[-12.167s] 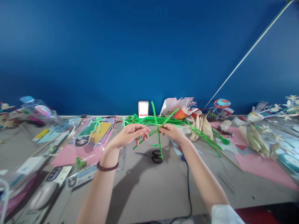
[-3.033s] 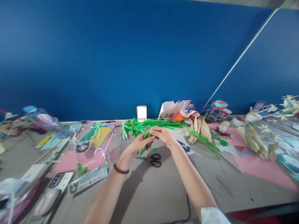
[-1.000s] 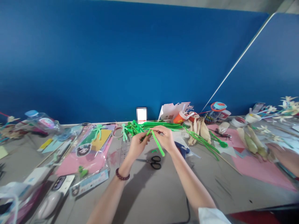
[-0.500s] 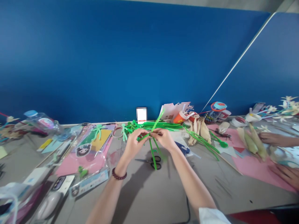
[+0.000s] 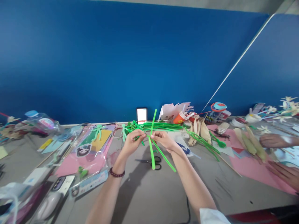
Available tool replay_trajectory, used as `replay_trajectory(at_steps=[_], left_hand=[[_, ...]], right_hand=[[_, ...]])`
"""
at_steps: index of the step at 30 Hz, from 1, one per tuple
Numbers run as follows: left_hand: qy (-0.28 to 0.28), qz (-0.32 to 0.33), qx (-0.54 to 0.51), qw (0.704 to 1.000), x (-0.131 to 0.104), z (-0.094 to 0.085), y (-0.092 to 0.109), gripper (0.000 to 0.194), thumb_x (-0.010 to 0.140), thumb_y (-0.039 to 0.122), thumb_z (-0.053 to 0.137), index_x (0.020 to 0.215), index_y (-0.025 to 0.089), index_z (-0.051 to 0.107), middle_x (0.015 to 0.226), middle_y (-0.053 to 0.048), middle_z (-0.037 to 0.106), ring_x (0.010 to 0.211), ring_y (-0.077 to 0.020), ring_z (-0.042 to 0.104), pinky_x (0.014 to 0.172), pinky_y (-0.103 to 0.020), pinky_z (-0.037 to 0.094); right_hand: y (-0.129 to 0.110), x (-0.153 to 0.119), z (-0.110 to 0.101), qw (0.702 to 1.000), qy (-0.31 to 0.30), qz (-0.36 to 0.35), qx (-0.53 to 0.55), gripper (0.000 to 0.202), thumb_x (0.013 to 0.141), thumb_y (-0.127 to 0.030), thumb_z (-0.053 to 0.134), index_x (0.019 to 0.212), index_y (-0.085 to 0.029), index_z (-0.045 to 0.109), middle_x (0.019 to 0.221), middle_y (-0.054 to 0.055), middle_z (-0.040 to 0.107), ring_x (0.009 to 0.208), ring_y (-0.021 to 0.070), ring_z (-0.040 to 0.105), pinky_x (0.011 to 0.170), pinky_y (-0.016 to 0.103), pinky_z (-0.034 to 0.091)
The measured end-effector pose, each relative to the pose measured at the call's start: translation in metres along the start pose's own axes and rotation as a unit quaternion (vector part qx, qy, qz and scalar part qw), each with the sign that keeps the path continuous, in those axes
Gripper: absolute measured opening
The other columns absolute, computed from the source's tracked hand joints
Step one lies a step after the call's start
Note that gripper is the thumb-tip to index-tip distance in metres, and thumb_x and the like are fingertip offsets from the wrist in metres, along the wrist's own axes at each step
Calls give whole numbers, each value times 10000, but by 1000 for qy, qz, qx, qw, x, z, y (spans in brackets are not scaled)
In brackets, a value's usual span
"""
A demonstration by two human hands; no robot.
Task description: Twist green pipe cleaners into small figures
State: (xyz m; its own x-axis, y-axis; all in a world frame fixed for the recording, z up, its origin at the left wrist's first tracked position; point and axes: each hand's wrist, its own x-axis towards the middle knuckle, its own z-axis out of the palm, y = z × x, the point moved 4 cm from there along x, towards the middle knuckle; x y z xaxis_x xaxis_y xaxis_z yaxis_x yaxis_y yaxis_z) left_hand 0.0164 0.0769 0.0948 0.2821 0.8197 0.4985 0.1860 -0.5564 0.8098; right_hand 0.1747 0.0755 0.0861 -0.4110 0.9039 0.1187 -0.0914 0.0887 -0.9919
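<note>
Green pipe cleaners (image 5: 152, 152) cross each other in the air between my two hands. My left hand (image 5: 133, 141) pinches them from the left side of the crossing. On the other side, my right hand (image 5: 164, 140) grips them between thumb and fingers. One strand points up, and two long ends hang down and outward below the crossing. Under them, black scissors (image 5: 157, 163) lie on the table. Behind my hands lies a pile of green pipe cleaners (image 5: 163, 125). My fingers hide the exact crossing point.
A phone (image 5: 141, 115) with a lit screen leans against the blue partition (image 5: 144, 62). At left lie plastic-wrapped craft sheets (image 5: 67, 161), a bottle (image 5: 43, 120) and a computer mouse (image 5: 49, 203). To the right are an orange cup (image 5: 179, 118), dry husks (image 5: 253, 143) and another person's hands (image 5: 272, 140).
The pipe cleaners have turned between my fingers: the upper strand stands steeper, and one lower end now swings out to the right. My hands stay near the same spot.
</note>
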Motion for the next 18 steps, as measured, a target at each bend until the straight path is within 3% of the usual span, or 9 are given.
replay_trajectory(at_steps=[7, 12, 14, 18], left_hand=[[-41, -18, 47, 998, -1, 10, 2, 261, 858, 364, 524, 749, 166, 653, 734, -50, 624, 729, -161, 575, 684, -267, 449], [103, 24, 87, 991, -2, -1, 16, 200, 852, 299, 535, 1000, 195, 619, 981, -85, 638, 926, -192, 582, 840, -332, 453], [131, 44, 105, 985, -3, -4, 24, 182, 836, 283, 556, 988, 197, 608, 1005, -86, 628, 985, -205, 568, 893, -361, 439], [68, 67, 125, 988, -2, 1, 35, 106, 803, 271, 607, 869, 193, 633, 957, -84, 644, 998, -217, 574, 900, -369, 449]], right_hand=[[2, 2, -2, 999, 23, 11, 40, 311, 697, -443, 686, 620, -163, 576, 572, -32, 495, 529, 84, 415, 543, 229, 323], [2, 3, -6, 995, 81, -4, -50, 310, 701, -435, 661, 593, -159, 570, 535, -34, 470, 506, 84, 381, 499, 230, 283], [1, 3, -6, 991, 104, -5, -84, 314, 697, -432, 657, 579, -157, 563, 520, -36, 453, 492, 82, 356, 477, 231, 256], [-3, 3, -3, 988, 106, -23, -109, 292, 706, -405, 653, 577, -154, 575, 551, -28, 469, 498, 82, 352, 469, 233, 246]])
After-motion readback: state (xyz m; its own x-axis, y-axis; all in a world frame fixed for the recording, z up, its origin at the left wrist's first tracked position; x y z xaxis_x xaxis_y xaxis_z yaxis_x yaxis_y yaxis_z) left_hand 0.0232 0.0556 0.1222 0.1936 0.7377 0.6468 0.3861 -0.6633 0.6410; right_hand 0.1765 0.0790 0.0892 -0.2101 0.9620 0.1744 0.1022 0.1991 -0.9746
